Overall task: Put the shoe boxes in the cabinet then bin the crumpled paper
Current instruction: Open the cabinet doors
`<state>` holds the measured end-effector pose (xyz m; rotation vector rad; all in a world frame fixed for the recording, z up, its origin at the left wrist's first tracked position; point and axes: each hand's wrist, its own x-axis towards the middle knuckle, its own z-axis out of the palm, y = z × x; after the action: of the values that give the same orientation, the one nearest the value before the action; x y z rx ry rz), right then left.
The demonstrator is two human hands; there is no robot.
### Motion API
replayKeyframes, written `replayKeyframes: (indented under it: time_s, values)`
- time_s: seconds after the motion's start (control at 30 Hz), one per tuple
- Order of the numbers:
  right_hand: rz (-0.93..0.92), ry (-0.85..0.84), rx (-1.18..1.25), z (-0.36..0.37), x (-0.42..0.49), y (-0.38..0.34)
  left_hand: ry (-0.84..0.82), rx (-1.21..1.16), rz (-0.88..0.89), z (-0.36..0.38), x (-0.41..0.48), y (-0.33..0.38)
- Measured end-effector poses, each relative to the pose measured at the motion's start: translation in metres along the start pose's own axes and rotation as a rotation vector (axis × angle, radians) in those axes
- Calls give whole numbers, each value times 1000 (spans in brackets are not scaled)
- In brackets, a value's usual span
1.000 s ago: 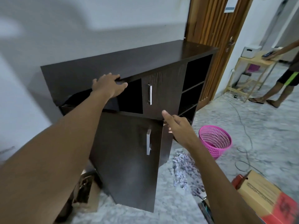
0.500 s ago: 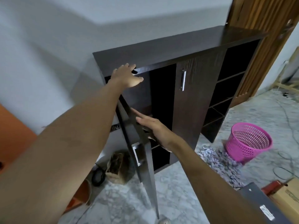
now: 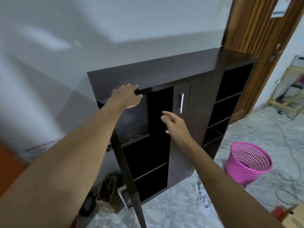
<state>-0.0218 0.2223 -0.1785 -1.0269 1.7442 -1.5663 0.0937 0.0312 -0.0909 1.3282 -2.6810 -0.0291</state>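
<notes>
Two hands are up at the cabinet (image 3: 172,69), and neither carries a box yet. The left hand (image 3: 127,97) is at the top corner of the left door (image 3: 126,175). Its grip is closed, as far as I can see, over the top edge of this door, just under the top board, I think to keep the door from swinging back. The door stands wide open toward the camera and is seen almost edge-on, so the dark inside with its shelves is free to reach. The right hand (image 3: 175,125) hangs in front of this opening with a wide grip, the fingers spread and holding nothing, and it does not touch the wood. The right door (image 3: 195,112) beside it is closed. One shoe box (image 3: 295,217) shows only a corner at the lower right, on the floor (image 3: 172,209) and well apart from the cabinet. The pale, blurred heap between the cabinet and the pink basket (image 3: 248,163) is probably the crumpled paper (image 3: 204,199), lying near the basket but outside it. I judge the task is at its beginning: the cabinet is prepared, and the next move needs the right hand to turn back for a box.
</notes>
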Motion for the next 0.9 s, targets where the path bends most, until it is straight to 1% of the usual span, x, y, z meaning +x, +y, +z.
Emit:
replayKeyframes:
  time_s: [0.03,0.1,0.17,0.27,0.4,0.47,0.57,0.63,0.77,0.83,0.9]
  values:
    - [22,71,-14,-11,19,1,2,-12,20,2,8,6]
    - [55,157,-80,-28,54,3,8,-23,79,5,24,22]
    - [70,205,-137,-38,87,5,12,-22,134,10,41,40]
    - [91,259,-160,-42,128,12,36,-31,182,19,66,63]
    - [116,335,-209,-40,159,23,85,-61,238,28,86,83]
    - [106,356,-225,-40,162,29,78,-84,242,30,92,88]
    - [95,313,-252,-44,158,36,66,-97,235,31,97,94]
    - [83,314,-274,-49,153,38,56,-107,230,31,99,98]
    - [91,388,-344,-66,129,41,29,-122,203,29,100,103]
    - [61,438,-378,-81,110,48,12,-133,191,27,99,103]
    - [11,485,-362,-95,93,56,1,-126,177,26,97,106]
